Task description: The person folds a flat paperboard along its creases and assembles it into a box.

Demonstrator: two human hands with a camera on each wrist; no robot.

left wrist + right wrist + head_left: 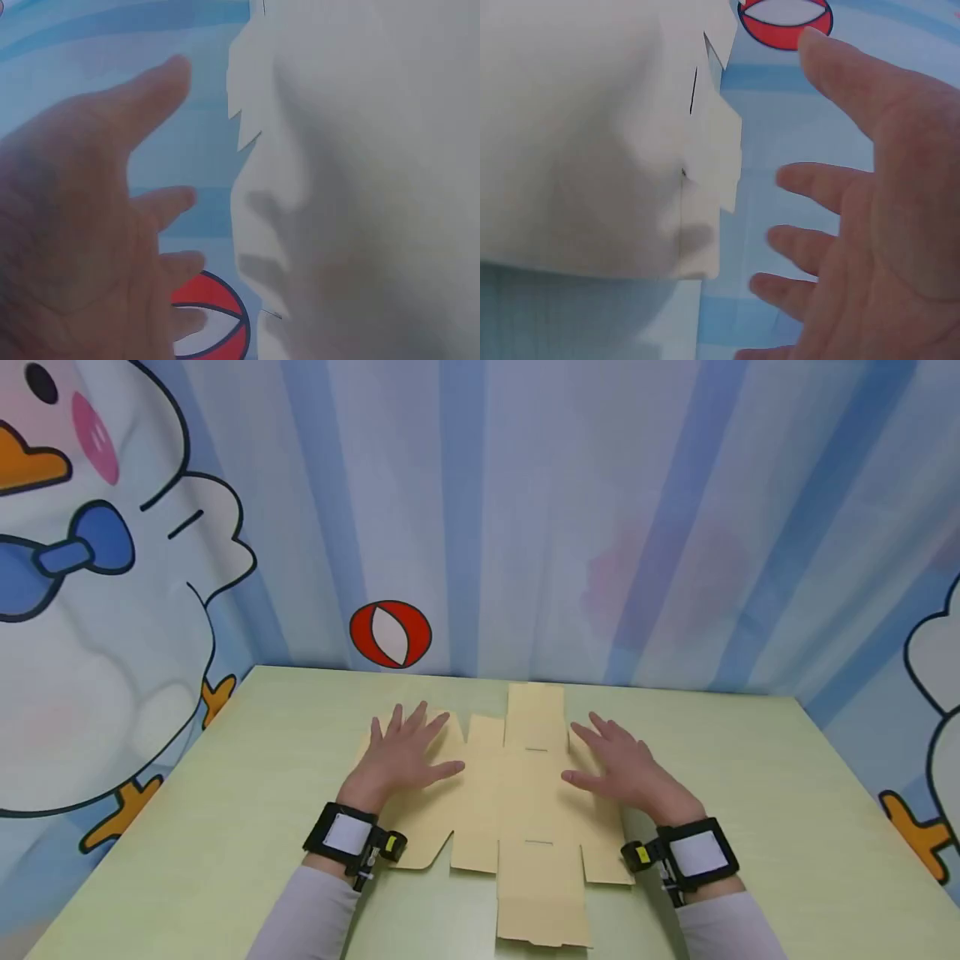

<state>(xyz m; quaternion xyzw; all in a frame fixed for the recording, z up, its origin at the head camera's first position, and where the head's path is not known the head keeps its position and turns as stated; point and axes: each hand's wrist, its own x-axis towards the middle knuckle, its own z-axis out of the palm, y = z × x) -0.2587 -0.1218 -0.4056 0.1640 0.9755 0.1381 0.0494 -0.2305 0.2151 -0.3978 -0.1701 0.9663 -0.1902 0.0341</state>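
Observation:
An unfolded cardboard box blank (536, 802), tan with creases, slits and flaps, lies flat on the table in the head view. My left hand (401, 756) is spread over its left panel, with straight fingers pointing away. Over the right panel my right hand (626, 768) is spread too, thumb toward the middle. Both wrist views show a gap between palm and cardboard, so the hands seem to hover; neither holds anything. The left wrist view has the left hand (82, 225) beside the pale cardboard (367, 187); the right wrist view has the right hand (900, 217) and slit cardboard (577, 150).
The pale green table (780, 793) extends to both sides of the cardboard. Behind it stands a blue striped backdrop (562, 527) with a red-and-white ball (391, 635) and a cartoon bird (90, 652). Each wrist carries a strapped camera device.

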